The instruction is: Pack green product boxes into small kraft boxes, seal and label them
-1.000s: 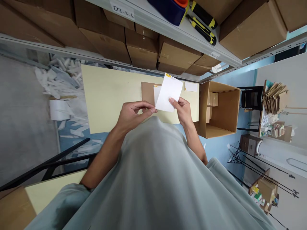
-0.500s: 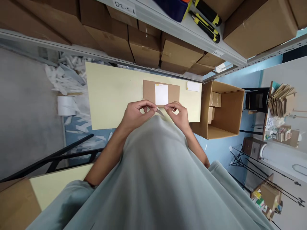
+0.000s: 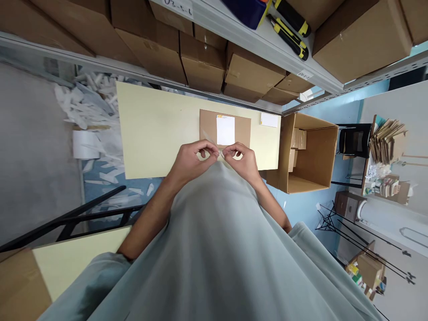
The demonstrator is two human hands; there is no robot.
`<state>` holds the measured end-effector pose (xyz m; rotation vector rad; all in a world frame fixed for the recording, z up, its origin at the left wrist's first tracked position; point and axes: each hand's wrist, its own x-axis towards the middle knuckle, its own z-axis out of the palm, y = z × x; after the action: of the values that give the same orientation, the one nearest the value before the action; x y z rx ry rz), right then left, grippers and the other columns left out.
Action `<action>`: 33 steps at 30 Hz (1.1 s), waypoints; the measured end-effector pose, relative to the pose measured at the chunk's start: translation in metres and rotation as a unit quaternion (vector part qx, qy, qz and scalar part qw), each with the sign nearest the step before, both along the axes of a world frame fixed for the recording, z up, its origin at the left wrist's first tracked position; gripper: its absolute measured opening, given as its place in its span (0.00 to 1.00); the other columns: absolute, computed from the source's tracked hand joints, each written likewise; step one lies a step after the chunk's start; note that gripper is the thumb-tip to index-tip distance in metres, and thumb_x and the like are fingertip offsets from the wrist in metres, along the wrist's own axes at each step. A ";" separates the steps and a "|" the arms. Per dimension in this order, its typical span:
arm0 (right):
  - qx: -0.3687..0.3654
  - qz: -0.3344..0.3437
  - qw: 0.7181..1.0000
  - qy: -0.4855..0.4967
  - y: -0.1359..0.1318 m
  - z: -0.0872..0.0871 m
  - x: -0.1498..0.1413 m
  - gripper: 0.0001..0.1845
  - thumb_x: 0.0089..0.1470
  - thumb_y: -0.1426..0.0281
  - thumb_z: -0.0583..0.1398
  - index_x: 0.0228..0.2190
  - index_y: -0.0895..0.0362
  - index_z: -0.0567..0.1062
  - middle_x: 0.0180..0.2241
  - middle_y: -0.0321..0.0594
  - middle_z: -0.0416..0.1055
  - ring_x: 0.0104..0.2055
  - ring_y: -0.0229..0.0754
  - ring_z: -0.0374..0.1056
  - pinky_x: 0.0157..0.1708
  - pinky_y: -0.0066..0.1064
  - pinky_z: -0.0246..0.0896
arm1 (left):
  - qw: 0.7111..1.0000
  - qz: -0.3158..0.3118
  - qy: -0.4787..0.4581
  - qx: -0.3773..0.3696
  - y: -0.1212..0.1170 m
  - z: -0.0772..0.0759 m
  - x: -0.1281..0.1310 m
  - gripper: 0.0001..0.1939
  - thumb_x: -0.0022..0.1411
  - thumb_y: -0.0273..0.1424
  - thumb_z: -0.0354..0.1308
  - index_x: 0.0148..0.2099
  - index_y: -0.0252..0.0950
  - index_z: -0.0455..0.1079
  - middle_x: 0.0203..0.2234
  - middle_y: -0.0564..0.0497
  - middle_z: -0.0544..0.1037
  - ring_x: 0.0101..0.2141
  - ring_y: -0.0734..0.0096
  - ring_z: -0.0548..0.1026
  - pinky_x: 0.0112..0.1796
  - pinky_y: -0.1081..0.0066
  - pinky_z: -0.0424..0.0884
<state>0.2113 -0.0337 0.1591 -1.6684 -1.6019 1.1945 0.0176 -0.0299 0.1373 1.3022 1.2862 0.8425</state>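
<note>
My left hand (image 3: 197,156) is closed in a pinch on a thin, whitish strip (image 3: 210,138), which slants up and left from the fingertips across the lower edge of a cardboard package. My right hand (image 3: 242,158) is also pinched, its fingertips almost meeting the left ones; what they hold is too small to make out. Just beyond both hands, the flat brown cardboard package (image 3: 242,129) lies on the pale yellow table (image 3: 154,133). A white label (image 3: 225,130) covers its middle.
Right of the table stands an open cardboard box (image 3: 316,156) with small cartons inside. A stack of white labels (image 3: 269,119) lies at the table's right end. Shelves of cartons (image 3: 202,55) and cutter knives (image 3: 289,38) rise beyond. Paper scraps (image 3: 88,96) lie at left.
My right hand has moved left, closing the gap to my left hand. The strip, which pointed down and right from the left fingertips, now points up and left.
</note>
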 end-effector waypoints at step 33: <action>-0.071 -0.226 0.971 -0.014 -0.018 -0.001 -0.027 0.11 0.53 0.58 0.62 0.31 0.52 0.75 0.31 0.38 0.74 0.37 0.45 0.69 0.41 0.38 0.67 | 0.940 0.161 0.264 -0.141 0.065 -0.080 -0.235 0.07 0.60 0.24 0.65 0.31 0.37 0.73 0.22 0.59 0.74 0.34 0.68 0.76 0.47 0.69 0.71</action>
<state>0.1839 -0.0521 0.1576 -2.0092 -1.0827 1.0668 -0.2175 0.0355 0.0575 1.1365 2.0092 0.5062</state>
